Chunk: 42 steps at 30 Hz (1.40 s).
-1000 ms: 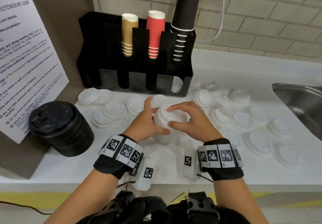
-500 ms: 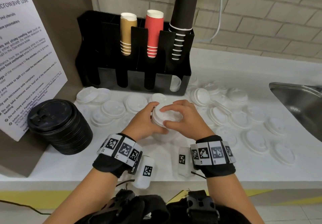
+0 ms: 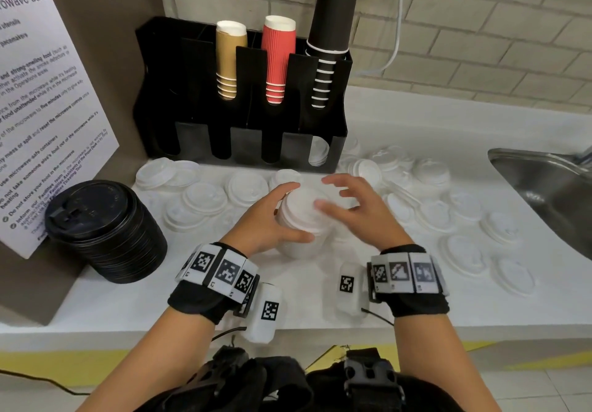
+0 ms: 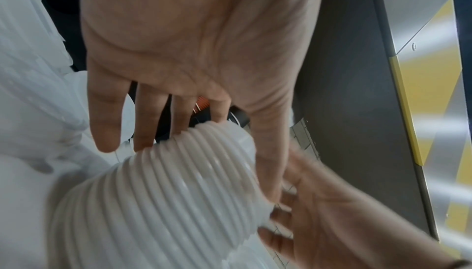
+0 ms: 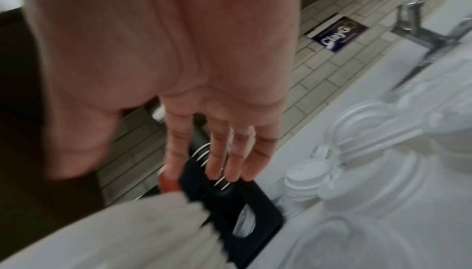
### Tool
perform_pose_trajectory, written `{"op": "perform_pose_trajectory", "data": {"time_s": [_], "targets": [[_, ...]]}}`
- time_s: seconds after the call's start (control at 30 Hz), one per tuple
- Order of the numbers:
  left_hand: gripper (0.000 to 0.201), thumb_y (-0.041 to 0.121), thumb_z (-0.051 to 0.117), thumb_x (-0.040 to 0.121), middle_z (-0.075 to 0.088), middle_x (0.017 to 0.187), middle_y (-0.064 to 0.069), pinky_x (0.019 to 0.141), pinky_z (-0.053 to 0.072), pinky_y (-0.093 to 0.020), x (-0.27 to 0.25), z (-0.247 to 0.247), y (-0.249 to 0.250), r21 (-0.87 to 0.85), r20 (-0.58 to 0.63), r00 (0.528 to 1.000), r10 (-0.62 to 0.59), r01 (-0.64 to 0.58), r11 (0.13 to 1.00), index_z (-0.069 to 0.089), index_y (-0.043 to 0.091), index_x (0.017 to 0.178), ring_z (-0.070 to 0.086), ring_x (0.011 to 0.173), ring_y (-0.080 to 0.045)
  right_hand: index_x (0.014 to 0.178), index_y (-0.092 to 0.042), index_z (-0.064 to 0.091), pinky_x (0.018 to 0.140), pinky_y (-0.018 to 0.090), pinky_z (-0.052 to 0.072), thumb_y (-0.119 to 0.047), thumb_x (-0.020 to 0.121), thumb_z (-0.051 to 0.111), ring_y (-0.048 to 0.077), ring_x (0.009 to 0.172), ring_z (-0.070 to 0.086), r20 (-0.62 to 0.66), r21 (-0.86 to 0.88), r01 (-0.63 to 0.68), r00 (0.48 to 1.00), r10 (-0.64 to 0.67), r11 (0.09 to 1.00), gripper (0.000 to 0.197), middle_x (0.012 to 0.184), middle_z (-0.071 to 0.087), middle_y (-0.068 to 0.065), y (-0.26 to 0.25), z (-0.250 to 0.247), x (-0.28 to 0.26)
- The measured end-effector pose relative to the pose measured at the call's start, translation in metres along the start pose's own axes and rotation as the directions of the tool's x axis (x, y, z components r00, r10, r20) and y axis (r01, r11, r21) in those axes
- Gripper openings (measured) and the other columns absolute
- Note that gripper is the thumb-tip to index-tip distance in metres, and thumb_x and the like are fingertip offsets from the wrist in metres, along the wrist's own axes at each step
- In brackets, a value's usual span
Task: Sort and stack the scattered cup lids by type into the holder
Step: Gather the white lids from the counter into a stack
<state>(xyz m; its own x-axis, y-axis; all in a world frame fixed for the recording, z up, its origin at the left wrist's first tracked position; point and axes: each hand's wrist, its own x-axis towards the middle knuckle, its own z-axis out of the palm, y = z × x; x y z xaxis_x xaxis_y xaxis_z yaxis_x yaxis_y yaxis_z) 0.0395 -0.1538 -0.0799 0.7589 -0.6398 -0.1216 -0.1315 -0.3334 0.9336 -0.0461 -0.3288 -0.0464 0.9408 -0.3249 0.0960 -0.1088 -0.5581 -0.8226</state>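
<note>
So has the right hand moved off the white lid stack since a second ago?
Yes. The right hand has lifted off the white lid stack, fingers spread, shifting right toward the sink. The left hand holds the stack.

The tall stack of white plastic lids (image 3: 301,219) at the frame's centre looked thin and slightly translucent, its ribbed side (image 4: 163,202) faintly glossy. Loose white plastic lids (image 3: 461,251) on the smooth matt white counter (image 3: 320,290) showed the same soft sheen. At left, the stack of black plastic lids (image 3: 105,232) looked smooth with a dull gloss. The black cup holder (image 3: 243,142) at upper centre appeared to be glossy plastic. In it stood a smooth brown paper cup stack (image 3: 230,56), a ribbed red paper cup stack (image 3: 278,56) and a matt black paper cup stack (image 3: 333,14). The brushed metal sink (image 3: 544,181) at right gleamed. The pale brick-patterned wall (image 3: 480,27) looked matt.
</note>
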Motion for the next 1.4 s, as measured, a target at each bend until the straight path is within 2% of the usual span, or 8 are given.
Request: {"op": "perform_pose_trajectory", "data": {"time_s": [0.1,0.23,0.47,0.7,0.97,1.13,1.3,1.4], "targets": [[0.091,0.026,0.088,0.066,0.044,0.122,0.024,0.091,0.035,-0.025,0.0,0.0,0.0,-0.007,-0.013,1.0,0.007,-0.007,1.0,0.038,0.041,0.14,0.045,0.114,-0.008,0.127,-0.015,0.055,0.089,0.023,0.04,-0.029,0.096,0.054,0.021,0.117,0.054,-0.065,-0.247,-0.242,0.97,0.234,0.938,0.034,0.13,0.056,0.006,0.019,-0.022,0.019],[0.077,0.019,0.088,0.067,0.049,0.123,0.018,0.094,0.038,-0.026,0.0,-0.001,-0.001,0.006,-0.021,1.0,0.02,-0.02,1.0,0.048,0.037,0.131,0.047,0.116,-0.014,0.141,-0.008,0.039,0.106,0.037,0.033,-0.028,0.097,0.046,0.03,0.133,0.039,-0.019,-0.594,-0.434,0.849,0.528,0.677,0.05,0.145,0.04,0.014,0.036,-0.032,0.03],[0.073,0.021,0.089,0.065,0.049,0.117,0.023,0.081,0.039,-0.013,0.0,-0.001,0.001,0.008,-0.022,0.999,0.046,-0.045,0.999,0.05,0.04,0.124,0.047,0.102,0.002,0.137,-0.012,0.045,0.107,0.043,0.035,-0.024,0.092,0.052,0.033,0.132,0.032,0.02,-0.713,-0.356,0.851,0.526,0.604,0.047,0.142,0.031,0.014,0.028,-0.025,0.041],[0.094,0.017,0.089,0.065,0.044,0.12,0.019,0.094,0.035,-0.025,0.001,-0.001,0.006,0.039,-0.037,0.999,0.013,-0.011,0.999,0.037,0.03,0.143,0.042,0.114,-0.01,0.131,-0.011,0.046,0.101,0.04,0.042,-0.023,0.085,0.066,0.033,0.123,0.046,0.037,-0.756,-0.308,0.861,0.508,0.577,0.051,0.133,0.046,0.014,0.025,-0.025,0.058],[0.096,0.022,0.09,0.063,0.046,0.135,0.009,0.108,0.039,-0.039,0.0,-0.002,0.007,0.07,-0.025,1.0,-0.017,0.018,0.997,0.037,0.026,0.144,0.045,0.125,-0.016,0.131,-0.021,0.033,0.081,0.038,0.044,-0.027,0.087,0.064,0.035,0.105,0.055,0.055,-0.735,-0.29,0.875,0.48,0.613,0.054,0.125,0.048,0.016,0.026,-0.03,0.064],[0.106,0.021,0.091,0.062,0.04,0.131,0.012,0.103,0.038,-0.032,0.002,-0.005,0.005,0.059,-0.006,0.999,-0.051,0.051,0.997,0.027,0.028,0.146,0.043,0.12,-0.013,0.132,-0.027,0.027,0.078,0.033,0.04,-0.035,0.091,0.055,0.028,0.095,0.055,0.077,-0.477,-0.335,0.905,0.419,0.812,0.051,0.115,0.053,0.013,0.009,-0.048,0.053],[0.085,0.023,0.09,0.064,0.049,0.129,0.01,0.097,0.041,-0.031,0.002,-0.006,0.001,0.037,-0.012,0.999,-0.038,0.038,0.999,0.042,0.024,0.134,0.048,0.117,-0.013,0.116,-0.041,0.051,0.078,0.02,0.049,-0.038,0.084,0.066,0.007,0.096,0.059,0.098,-0.018,-0.174,0.98,0.175,0.985,0.035,0.111,0.058,-0.006,-0.01,-0.034,0.021],[0.08,0.021,0.091,0.062,0.051,0.117,0.019,0.086,0.043,-0.025,0.003,-0.005,0.001,0.02,-0.018,1.0,-0.018,0.019,1.0,0.045,0.029,0.127,0.051,0.107,-0.006,0.104,-0.04,0.062,0.074,0.007,0.043,-0.026,0.078,0.074,-0.008,0.091,0.057,0.102,0.015,-0.004,0.995,0.003,1.0,0.032,0.108,0.06,-0.018,-0.018,-0.016,0.011]]}}
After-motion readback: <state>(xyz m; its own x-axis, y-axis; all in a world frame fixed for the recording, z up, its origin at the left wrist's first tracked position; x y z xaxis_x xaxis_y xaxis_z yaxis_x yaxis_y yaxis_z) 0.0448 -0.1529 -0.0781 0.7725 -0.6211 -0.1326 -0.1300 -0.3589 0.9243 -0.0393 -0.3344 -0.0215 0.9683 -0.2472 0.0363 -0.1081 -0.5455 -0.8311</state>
